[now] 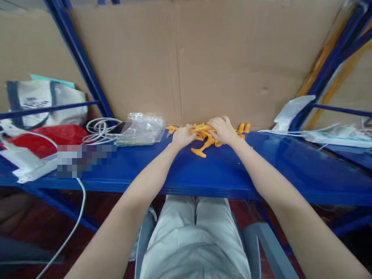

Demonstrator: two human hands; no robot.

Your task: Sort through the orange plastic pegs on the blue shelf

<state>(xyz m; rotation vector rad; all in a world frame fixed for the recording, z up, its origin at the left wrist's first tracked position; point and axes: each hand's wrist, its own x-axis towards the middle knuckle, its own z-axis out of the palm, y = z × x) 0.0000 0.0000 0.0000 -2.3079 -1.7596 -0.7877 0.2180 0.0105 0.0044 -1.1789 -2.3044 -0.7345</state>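
Orange plastic pieces [205,146] lie in a small pile at the back of the blue tabletop; one has a curved, hooked end and sits nearest to me. Just above the pile, a long rounded orange piece [201,129] stretches between my hands. My left hand [182,138] is closed around its left end, fingers mostly hidden from this angle. At the other end my right hand [223,130] is closed on the piece, palm down, with its fingertips partly out of sight. Branching orange bits [171,129] show beyond my left hand.
Two short orange cylinders [244,127] stand behind, to the right. Clear plastic bags [145,130], a coiled white cable [100,131], a red bag [55,138] and a power strip [37,166] lie left. A cardboard wall [203,62] and blue posts [84,66] bound the table.
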